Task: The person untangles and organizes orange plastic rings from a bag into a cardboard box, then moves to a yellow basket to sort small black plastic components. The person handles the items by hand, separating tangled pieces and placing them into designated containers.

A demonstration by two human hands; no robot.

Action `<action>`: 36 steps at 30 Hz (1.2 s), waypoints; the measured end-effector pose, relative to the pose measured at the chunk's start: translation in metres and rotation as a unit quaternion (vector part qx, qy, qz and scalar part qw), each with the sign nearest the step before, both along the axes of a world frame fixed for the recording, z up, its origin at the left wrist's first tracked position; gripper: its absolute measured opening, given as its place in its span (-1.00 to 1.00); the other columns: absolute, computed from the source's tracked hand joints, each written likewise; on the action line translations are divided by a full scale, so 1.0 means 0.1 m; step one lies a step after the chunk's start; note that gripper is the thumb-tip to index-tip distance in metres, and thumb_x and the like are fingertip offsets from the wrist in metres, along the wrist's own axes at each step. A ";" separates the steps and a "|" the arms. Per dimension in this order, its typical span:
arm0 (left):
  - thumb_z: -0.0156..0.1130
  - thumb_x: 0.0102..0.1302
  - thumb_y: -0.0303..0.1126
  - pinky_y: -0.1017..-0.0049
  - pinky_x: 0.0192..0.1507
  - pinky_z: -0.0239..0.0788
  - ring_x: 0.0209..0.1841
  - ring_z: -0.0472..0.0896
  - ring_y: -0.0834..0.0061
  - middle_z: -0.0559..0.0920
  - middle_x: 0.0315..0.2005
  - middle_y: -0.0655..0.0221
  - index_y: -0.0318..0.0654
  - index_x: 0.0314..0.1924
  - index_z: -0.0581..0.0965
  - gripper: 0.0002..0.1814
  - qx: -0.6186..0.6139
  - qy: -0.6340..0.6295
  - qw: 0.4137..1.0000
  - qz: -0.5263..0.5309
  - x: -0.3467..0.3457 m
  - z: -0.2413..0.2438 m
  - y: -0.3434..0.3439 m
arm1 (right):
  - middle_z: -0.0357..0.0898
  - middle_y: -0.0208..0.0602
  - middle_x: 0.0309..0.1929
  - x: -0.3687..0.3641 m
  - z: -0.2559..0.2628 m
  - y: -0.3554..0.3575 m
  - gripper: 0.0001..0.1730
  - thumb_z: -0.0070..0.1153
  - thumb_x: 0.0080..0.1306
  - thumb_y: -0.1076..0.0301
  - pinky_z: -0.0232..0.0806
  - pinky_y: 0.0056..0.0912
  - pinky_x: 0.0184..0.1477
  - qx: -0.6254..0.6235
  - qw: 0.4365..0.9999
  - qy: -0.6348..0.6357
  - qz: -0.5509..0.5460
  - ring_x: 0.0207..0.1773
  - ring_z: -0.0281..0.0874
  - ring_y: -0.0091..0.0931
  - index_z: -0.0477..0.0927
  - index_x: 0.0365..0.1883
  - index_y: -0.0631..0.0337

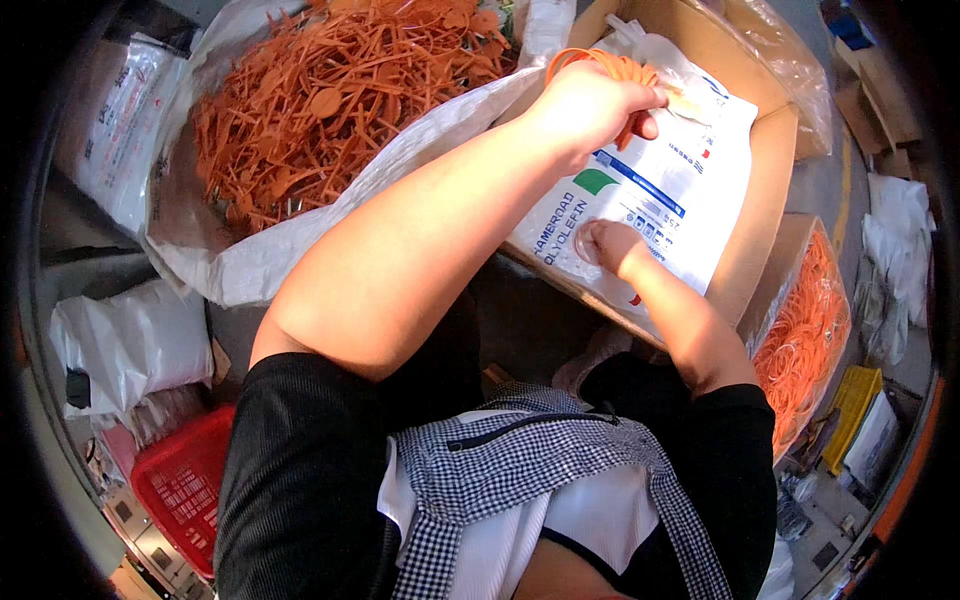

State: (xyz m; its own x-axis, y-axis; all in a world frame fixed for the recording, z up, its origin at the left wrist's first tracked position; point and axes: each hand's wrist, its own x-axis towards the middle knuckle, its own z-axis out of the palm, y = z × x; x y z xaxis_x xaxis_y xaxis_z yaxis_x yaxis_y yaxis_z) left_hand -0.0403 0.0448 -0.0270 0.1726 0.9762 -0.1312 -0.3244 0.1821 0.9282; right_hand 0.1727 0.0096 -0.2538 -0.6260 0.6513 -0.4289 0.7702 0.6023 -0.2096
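My left hand (592, 105) is closed around a bunch of thin orange rings (611, 66), which look like rubber or plastic. It hangs over the far part of a white printed plastic sack (720, 165) laid across an open cardboard box (765, 172). Nearer to me, over the same sack, my right hand (619, 247) has its fingertips on a small clear ring-shaped piece (587, 241). The curled fingers partly cover that piece, so its exact kind is not plain.
Left of the box, a large white woven sack (247, 270) holds orange moulding scrap (330, 112). To the right, a lined box holds many orange rings (806, 337). A red plastic basket (184, 480) and a white bag (142, 345) stand at left; a yellow crate (851, 412) stands far right.
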 end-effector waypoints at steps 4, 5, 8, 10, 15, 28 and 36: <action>0.18 0.33 -0.40 0.57 -0.45 0.37 -0.47 0.61 0.55 0.63 -0.52 0.35 -0.34 -0.30 0.60 -0.85 -0.001 0.170 0.985 0.034 0.11 0.02 -0.04 | 0.62 -0.14 -0.52 0.02 1.03 0.12 -0.74 0.04 0.30 0.22 0.44 -0.17 -0.20 0.063 0.981 0.086 -0.165 -0.34 0.63 -0.16 0.64 -0.39 0.21; 0.17 0.33 -0.40 0.58 -0.47 0.36 -0.48 0.61 0.56 0.63 -0.53 0.36 -0.33 -0.31 0.60 -0.85 -0.012 0.207 0.977 0.040 0.15 0.07 -0.06 | 0.62 -0.12 -0.47 0.10 1.23 0.14 -0.78 0.06 0.29 0.27 0.44 -0.15 -0.19 0.120 0.974 0.127 -0.144 -0.33 0.61 -0.15 0.62 -0.37 0.23; 0.18 0.32 -0.39 0.60 -0.56 0.26 -0.58 0.50 0.63 0.64 -0.52 0.37 -0.31 -0.33 0.60 -0.86 0.002 0.165 0.986 -0.002 0.19 -0.15 -0.04 | 0.57 -0.10 -0.24 0.24 1.92 0.04 -0.80 0.09 0.17 0.51 0.39 -0.14 -0.10 0.293 0.909 0.289 -0.063 -0.18 0.52 -0.16 0.54 -0.21 0.29; 0.23 0.33 -0.32 0.62 -0.54 0.20 -0.60 0.38 0.68 0.64 -0.51 0.38 -0.28 -0.35 0.62 -0.82 -0.017 0.087 0.994 -0.066 0.23 -0.08 -0.10 | 0.54 -0.13 -0.23 0.26 2.36 -0.11 -0.78 0.10 0.15 0.51 0.36 -0.15 -0.08 0.354 0.887 0.296 -0.031 -0.18 0.49 -0.17 0.54 -0.20 0.28; 0.33 0.29 -0.29 0.67 -0.44 0.23 -0.54 0.36 0.72 0.61 -0.52 0.50 -0.26 -0.32 0.61 -0.81 -0.069 -0.049 0.981 -0.176 0.42 0.15 -0.35 | 0.50 -0.17 -0.21 0.31 2.65 -0.44 -0.68 0.13 0.09 0.49 0.32 -0.16 -0.09 0.425 0.857 0.290 -0.032 -0.20 0.44 -0.20 0.53 -0.13 0.27; 0.37 0.23 -0.42 0.64 -0.32 0.37 -0.41 0.51 0.71 0.66 -0.39 0.48 -0.29 -0.24 0.62 -0.86 -0.018 0.019 0.988 -0.149 0.49 0.24 -0.42 | 0.54 -0.27 -0.39 0.41 2.65 -0.39 -0.74 0.15 0.14 0.41 0.33 -0.23 -0.24 0.381 0.872 0.303 -0.054 -0.34 0.45 -0.23 0.60 -0.17 0.24; 0.35 0.24 -0.43 0.65 -0.33 0.33 -0.43 0.51 0.71 0.67 -0.38 0.45 -0.32 -0.18 0.61 -0.82 0.042 0.103 0.991 -0.073 0.43 0.26 -0.38 | 0.57 -0.36 -0.49 0.81 2.59 -0.30 -0.74 -0.16 0.49 0.32 0.28 -0.59 -0.27 -0.253 0.761 0.509 -0.312 -0.41 0.42 -0.63 0.52 -0.16 0.31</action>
